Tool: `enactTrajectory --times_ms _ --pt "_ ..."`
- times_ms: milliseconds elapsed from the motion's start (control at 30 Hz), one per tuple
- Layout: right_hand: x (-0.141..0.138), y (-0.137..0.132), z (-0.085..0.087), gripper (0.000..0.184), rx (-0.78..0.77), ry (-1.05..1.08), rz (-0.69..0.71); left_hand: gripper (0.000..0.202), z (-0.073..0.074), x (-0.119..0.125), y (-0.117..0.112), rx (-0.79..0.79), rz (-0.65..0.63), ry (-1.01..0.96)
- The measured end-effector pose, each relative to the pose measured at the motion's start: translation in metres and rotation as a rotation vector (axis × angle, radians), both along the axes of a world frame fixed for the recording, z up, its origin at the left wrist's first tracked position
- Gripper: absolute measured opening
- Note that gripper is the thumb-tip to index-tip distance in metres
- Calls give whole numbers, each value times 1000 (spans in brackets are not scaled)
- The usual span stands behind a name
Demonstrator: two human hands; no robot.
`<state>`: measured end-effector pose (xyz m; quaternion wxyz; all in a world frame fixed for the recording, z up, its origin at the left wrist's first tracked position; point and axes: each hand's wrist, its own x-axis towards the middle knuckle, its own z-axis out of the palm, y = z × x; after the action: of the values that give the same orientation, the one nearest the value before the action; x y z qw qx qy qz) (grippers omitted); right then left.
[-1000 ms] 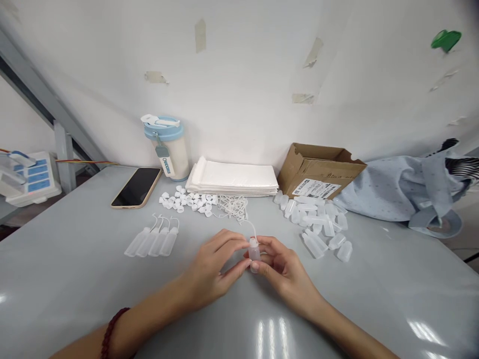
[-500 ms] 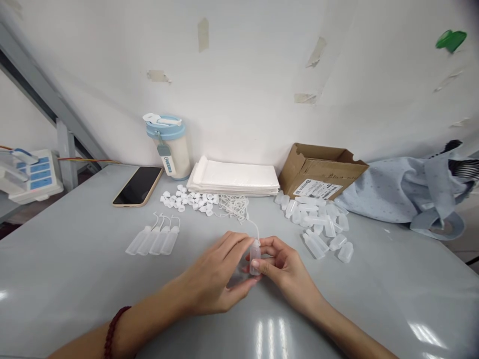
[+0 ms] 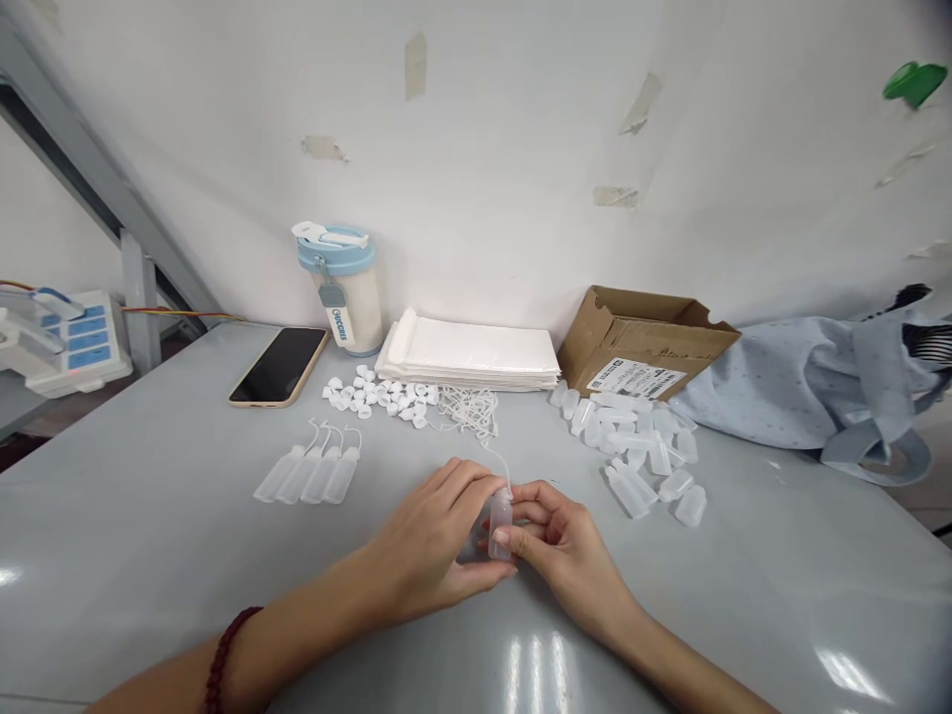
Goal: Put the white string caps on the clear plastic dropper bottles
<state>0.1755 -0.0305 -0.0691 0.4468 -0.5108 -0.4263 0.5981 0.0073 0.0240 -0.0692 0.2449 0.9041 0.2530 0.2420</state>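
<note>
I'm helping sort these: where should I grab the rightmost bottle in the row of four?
Pinch the bottle from above, across the sides of its body: it lies on the table, and the body is its widest part. Leave the thin tube alone, as it looks too slender to bear the grip.

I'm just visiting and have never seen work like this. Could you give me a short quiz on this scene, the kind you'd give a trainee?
1. What do the left hand and right hand hold together?
A) a smartphone
B) a small translucent plastic bottle with a thin tube
C) a cardboard box

2. True or false: the braided bracelet is on the left arm.

3. Fill in the number: ___ tube-topped bottles lie side by side left of the hands.

Key: 1 B; 2 true; 3 four.
</note>
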Motion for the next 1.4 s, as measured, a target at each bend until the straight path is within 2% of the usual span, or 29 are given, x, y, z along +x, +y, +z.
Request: enactTrajectory --times_ms 167,467,600,733,900,1000,1133,1267,1400 --pt "0 -1 -1 29 8 -26 -1 42 -1 0 2 51 -11 15" --pt "0 -2 0 29 34 -71 -13 48 -4 -1 1 141 -6 -23" --pt "2 -1 -2 31 39 -94 -17 50 -3 0 -1 131 5 -25" --pt "3 0 -4 27 60 -173 8 37 0 -2 -3 63 6 -1" --pt "5 -1 -1 24 183 -369 74 40 4 -7 4 76 8 71" --pt "6 -1 2 20 247 -508 61 42 9 -18 16 112 39 152" --pt "9 -1 8 19 273 -575 32 40 20 -46 38 149 164 248" --pt "11 0 10 21 248 -564 11 31 32 -77 52 67 210 380" --pt "10 -1 6 23 178 -545 8 31 42 -95 56 -31 216 467"
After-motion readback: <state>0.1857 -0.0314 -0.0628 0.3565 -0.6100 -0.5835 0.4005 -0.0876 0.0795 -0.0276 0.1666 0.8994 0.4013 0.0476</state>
